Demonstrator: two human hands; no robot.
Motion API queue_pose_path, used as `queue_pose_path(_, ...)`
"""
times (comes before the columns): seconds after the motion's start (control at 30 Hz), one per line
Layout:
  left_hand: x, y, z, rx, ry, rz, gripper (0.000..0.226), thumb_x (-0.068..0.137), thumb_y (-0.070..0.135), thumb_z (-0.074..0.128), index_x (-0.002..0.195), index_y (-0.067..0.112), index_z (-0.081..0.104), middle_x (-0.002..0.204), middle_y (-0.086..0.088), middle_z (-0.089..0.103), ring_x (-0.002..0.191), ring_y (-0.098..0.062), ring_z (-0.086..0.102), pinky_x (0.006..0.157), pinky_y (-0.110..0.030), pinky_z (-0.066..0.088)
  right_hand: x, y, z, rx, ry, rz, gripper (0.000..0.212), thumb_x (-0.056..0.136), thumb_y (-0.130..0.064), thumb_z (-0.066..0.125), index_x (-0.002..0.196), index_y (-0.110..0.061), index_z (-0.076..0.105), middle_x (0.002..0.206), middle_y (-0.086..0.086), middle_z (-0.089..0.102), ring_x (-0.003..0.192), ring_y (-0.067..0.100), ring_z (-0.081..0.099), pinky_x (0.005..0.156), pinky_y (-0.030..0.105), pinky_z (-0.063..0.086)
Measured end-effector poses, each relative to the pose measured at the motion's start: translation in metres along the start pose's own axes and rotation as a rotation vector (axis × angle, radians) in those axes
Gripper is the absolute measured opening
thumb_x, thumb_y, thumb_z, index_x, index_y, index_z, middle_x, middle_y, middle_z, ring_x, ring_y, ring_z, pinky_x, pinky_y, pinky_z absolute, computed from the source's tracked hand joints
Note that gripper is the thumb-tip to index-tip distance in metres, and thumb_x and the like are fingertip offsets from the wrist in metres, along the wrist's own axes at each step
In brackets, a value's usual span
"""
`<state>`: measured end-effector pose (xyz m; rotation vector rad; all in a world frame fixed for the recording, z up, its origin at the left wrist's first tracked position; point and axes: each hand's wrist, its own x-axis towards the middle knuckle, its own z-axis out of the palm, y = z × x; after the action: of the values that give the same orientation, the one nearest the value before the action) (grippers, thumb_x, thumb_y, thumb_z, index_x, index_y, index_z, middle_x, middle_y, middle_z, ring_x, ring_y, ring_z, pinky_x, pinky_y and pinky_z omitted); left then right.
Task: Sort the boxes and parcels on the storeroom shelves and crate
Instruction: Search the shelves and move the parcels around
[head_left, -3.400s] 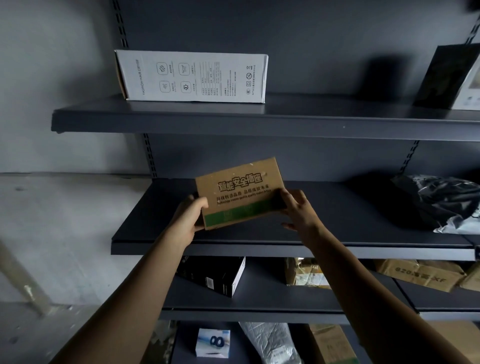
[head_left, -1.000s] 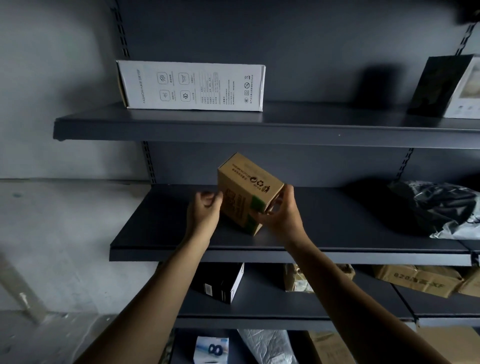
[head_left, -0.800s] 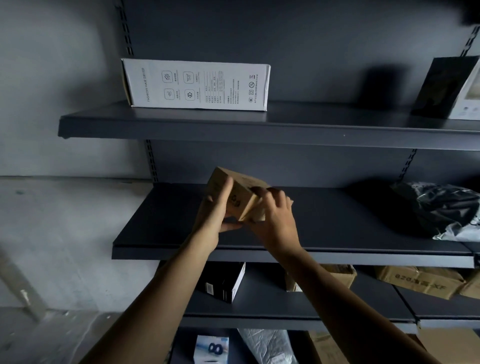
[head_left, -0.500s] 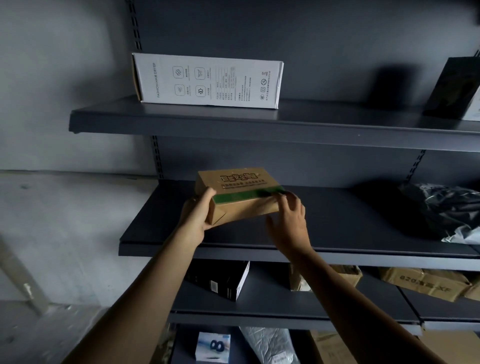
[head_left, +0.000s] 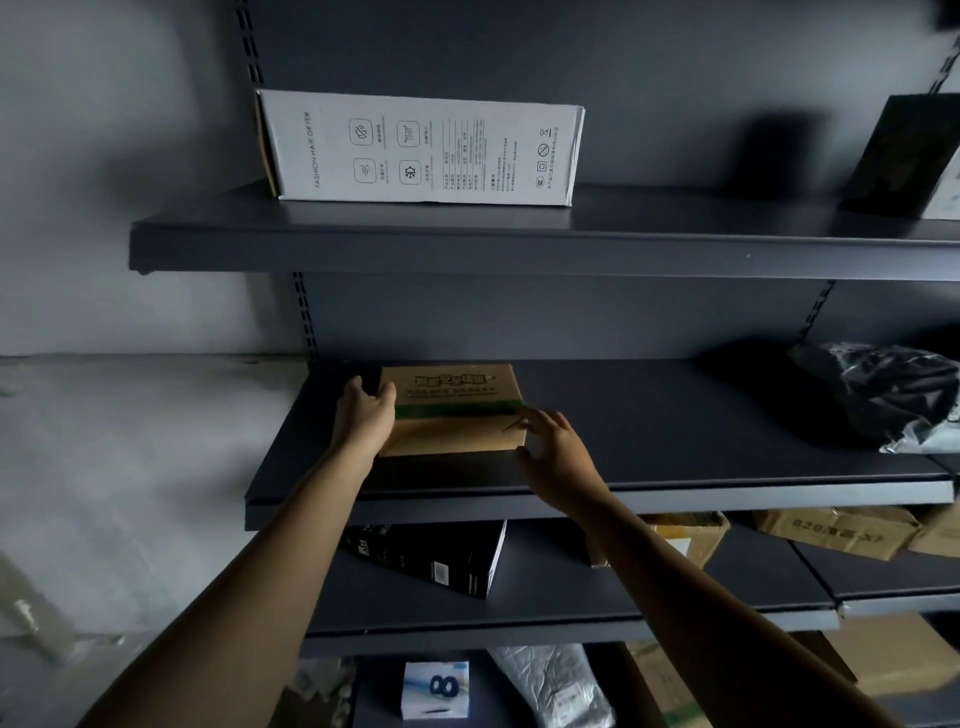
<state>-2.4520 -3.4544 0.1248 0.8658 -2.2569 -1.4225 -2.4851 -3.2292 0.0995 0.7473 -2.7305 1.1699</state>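
Shelving (head_left: 519, 241): dark metal, dimly lit.
Brown box (head_left: 457, 410): lying flat on the middle shelf (head_left: 701, 426), between both hands.
Left hand (head_left: 363, 415): wrapped round its left end.
Right hand (head_left: 556, 457): fingers spread, tips at its near right corner, seemingly just touching.
Remaining: this one looks placed; parcels (head_left: 558, 686) below the hands seem unsorted.

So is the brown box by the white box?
No, the brown cardboard box lies on the dark middle shelf, below the white cardboard box.
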Motion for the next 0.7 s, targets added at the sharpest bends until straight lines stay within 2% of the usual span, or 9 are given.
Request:
queue_pose_path(0.07, 0.001, -0.003, 0.000, 0.032, 0.023, 0.050, 0.052, 0.100, 0.027, 0.045, 0.148, 0.012, 0.032, 0.147, -0.017, 0.038, 0.132, -0.033, 0.040, 0.102, -0.043, 0.039, 0.000, -0.001, 0.002, 0.006, 0.006, 0.006, 0.054, 0.092, -0.008, 0.056, 0.144, -0.015, 0.043, 0.137, 0.009, 0.047, 0.123, 0.019, 0.049, 0.096, 0.022, 0.041)
queue_pose_path(0.17, -0.007, -0.003, 0.004, 0.089, 0.141, 0.237, 0.040, 0.094, 0.015, 0.051, 0.134, 0.012, 0.048, 0.139, -0.016, 0.042, 0.130, -0.032, 0.036, 0.103, -0.045, 0.040, 0.001, -0.001, 0.000, 0.040, 0.055, 0.047, 0.051, 0.094, -0.009, 0.054, 0.144, -0.014, 0.042, 0.134, 0.011, 0.050, 0.119, 0.020, 0.050, 0.091, 0.022, 0.040)
queue_pose_path(0.27, -0.020, 0.007, 0.018, 0.053, 0.143, 0.418, 0.033, 0.092, 0.010, 0.054, 0.126, 0.011, 0.053, 0.131, -0.011, 0.048, 0.124, -0.026, 0.043, 0.095, -0.033, 0.042, 0.000, 0.001, -0.008, 0.133, 0.102, 0.127, 0.047, 0.096, -0.013, 0.053, 0.142, -0.014, 0.044, 0.134, 0.011, 0.053, 0.116, 0.018, 0.054, 0.089, 0.023, 0.042)
queue_pose_path(0.33, -0.029, 0.017, 0.033, 0.005, 0.095, 0.471, 0.031, 0.093, 0.009, 0.053, 0.123, 0.012, 0.054, 0.126, -0.005, 0.050, 0.118, -0.020, 0.047, 0.088, -0.027, 0.041, -0.003, 0.004, -0.016, 0.217, 0.139, 0.176, 0.043, 0.098, -0.017, 0.054, 0.141, -0.014, 0.046, 0.133, 0.007, 0.057, 0.111, 0.012, 0.056, 0.087, 0.022, 0.043)
queue_pose_path(0.4, -0.037, 0.027, 0.053, -0.044, 0.032, 0.488, 0.028, 0.092, 0.008, 0.052, 0.119, 0.011, 0.056, 0.123, -0.007, 0.053, 0.116, -0.022, 0.051, 0.089, -0.030, 0.043, -0.009, 0.010, -0.026, 0.277, 0.193, 0.208, 0.041, 0.099, -0.022, 0.054, 0.139, -0.016, 0.049, 0.129, 0.004, 0.060, 0.111, 0.009, 0.056, 0.088, 0.022, 0.044)
queue_pose_path(0.53, -0.070, 0.051, 0.098, -0.078, -0.125, 0.512, 0.025, 0.093, 0.007, 0.051, 0.116, 0.009, 0.058, 0.119, -0.007, 0.056, 0.108, -0.018, 0.053, 0.081, -0.023, 0.038, -0.032, 0.030, -0.060, 0.384, 0.289, 0.263, 0.042, 0.099, -0.036, 0.051, 0.138, -0.020, 0.048, 0.132, 0.004, 0.059, 0.119, 0.018, 0.058, 0.100, 0.045, 0.049)
queue_pose_path(0.7, -0.125, 0.088, 0.165, -0.143, -0.253, 0.556, 0.026, 0.093, 0.008, 0.052, 0.118, 0.011, 0.057, 0.117, -0.004, 0.056, 0.099, -0.010, 0.053, 0.070, -0.008, 0.036, -0.070, 0.076, -0.126, 0.447, 0.422, 0.312, 0.038, 0.100, -0.034, 0.049, 0.135, -0.020, 0.050, 0.124, 0.002, 0.062, 0.115, 0.018, 0.061, 0.098, 0.050, 0.050)
